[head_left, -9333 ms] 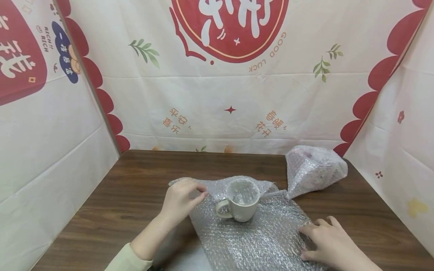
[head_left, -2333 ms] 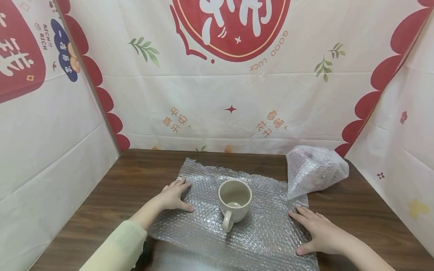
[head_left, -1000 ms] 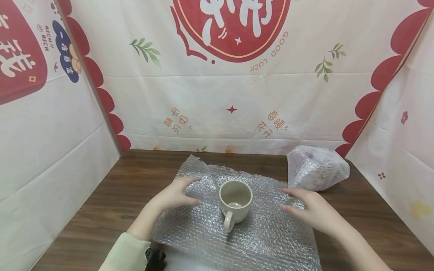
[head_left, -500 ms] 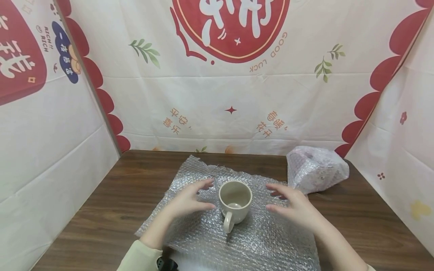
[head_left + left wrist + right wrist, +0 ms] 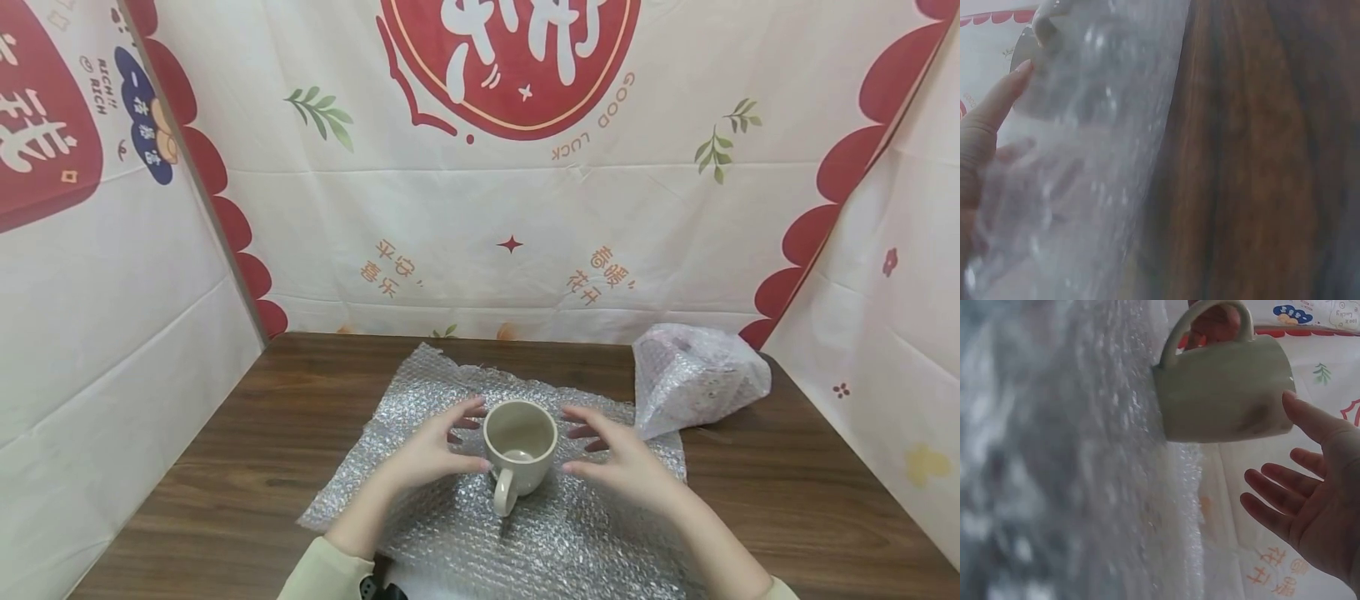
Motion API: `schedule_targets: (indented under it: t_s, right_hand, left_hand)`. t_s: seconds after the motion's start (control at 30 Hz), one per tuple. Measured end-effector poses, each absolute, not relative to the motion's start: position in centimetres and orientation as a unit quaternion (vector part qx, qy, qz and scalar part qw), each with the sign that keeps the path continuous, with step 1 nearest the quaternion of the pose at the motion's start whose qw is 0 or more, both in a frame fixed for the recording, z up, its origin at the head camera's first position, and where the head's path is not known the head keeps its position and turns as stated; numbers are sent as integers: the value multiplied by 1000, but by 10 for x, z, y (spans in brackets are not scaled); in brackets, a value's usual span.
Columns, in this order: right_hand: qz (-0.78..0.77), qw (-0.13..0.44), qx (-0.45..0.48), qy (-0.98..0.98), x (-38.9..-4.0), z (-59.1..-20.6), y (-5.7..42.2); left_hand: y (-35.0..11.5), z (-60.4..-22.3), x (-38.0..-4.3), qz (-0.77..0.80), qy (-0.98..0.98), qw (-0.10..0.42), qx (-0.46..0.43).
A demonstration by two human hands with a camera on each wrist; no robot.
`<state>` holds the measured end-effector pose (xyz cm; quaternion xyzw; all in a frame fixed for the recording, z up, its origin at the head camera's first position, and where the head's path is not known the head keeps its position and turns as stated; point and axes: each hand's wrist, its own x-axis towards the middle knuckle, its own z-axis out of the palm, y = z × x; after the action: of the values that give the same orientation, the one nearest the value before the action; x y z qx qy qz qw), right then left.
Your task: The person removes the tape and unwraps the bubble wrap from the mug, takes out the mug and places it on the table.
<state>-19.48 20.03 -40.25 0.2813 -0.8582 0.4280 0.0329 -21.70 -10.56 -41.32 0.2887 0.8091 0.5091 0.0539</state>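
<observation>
A cream mug (image 5: pixel 521 454) stands upright on a spread sheet of bubble wrap (image 5: pixel 562 533), its handle pointing to the near side. My left hand (image 5: pixel 435 446) is just left of the mug, thumb and fingers parted, with fingertips right at its side. On the other side my right hand (image 5: pixel 618 454) faces it, fingers spread, a small gap to the mug. In the right wrist view the mug (image 5: pixel 1229 394) appears sideways, with the thumb tip near its rim. Bubble wrap (image 5: pixel 1097 94) partly veils the left fingers in the left wrist view.
A bundle wrapped in bubble wrap (image 5: pixel 697 375) sits at the back right, beside the sheet's corner. Brown wood tabletop (image 5: pixel 247 450) shows on both sides. Printed white cloth (image 5: pixel 450 200) hangs behind and at both sides.
Earlier, bubble wrap lay in the mug and its handle pointed left; later the mug stood bare on the flattened sheet. Since then both hands have lifted off the sheet and closed in around the mug.
</observation>
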Motion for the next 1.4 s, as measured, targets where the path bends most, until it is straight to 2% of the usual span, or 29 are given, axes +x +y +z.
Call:
schedule_targets:
  t_s: [0.27,0.6,1.4]
  right_hand:
    - [488,-16,281,-826,-197,-408,191]
    - [517,-42,285,-806,-200,-418,184]
    - [536,-32,301,-788,-201,-422,181]
  left_hand:
    - [-97,-417,-216,526,799,66,285]
    - [-90,-421,-216,546,787,89,274]
    - [-90,-424,-217,579,749,92,308]
